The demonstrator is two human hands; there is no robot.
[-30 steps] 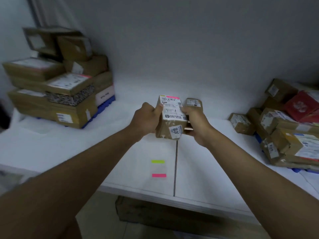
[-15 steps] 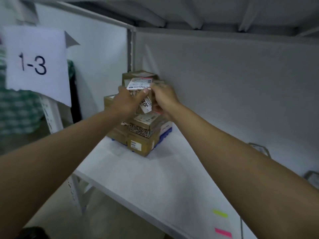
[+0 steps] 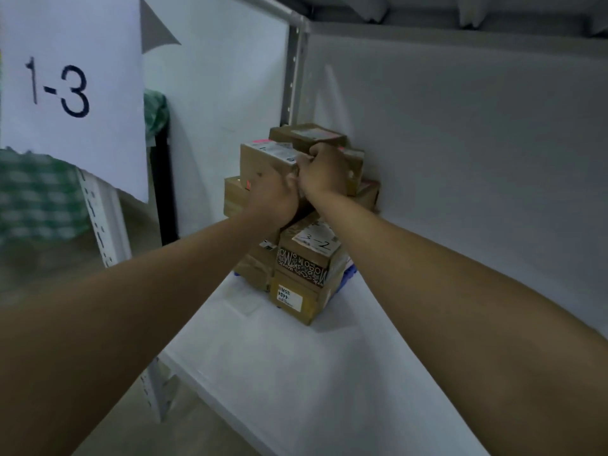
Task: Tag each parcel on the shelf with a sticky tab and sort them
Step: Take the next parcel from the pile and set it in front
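Observation:
A small brown parcel (image 3: 265, 161) with a white label and a pink tab at its far end sits atop the stack of cardboard parcels (image 3: 306, 264) in the shelf's back left corner. My left hand (image 3: 274, 197) grips its near side. My right hand (image 3: 324, 171) holds its right end, fingers curled over the top edge. Both hands meet at the parcel's near right corner. A box marked "3-2" (image 3: 314, 241) lies lower in the stack, below my wrists.
The white shelf board (image 3: 296, 373) stretches from the stack toward me. A paper sign reading "1-3" (image 3: 65, 90) hangs at the upper left beside a white upright post (image 3: 102, 225). Grey panels close the back and the left side.
The parcel has gone from in front of the stack onto its top, lying flat. Both hands moved forward with it and still hold it. The view has closed in on the stack.

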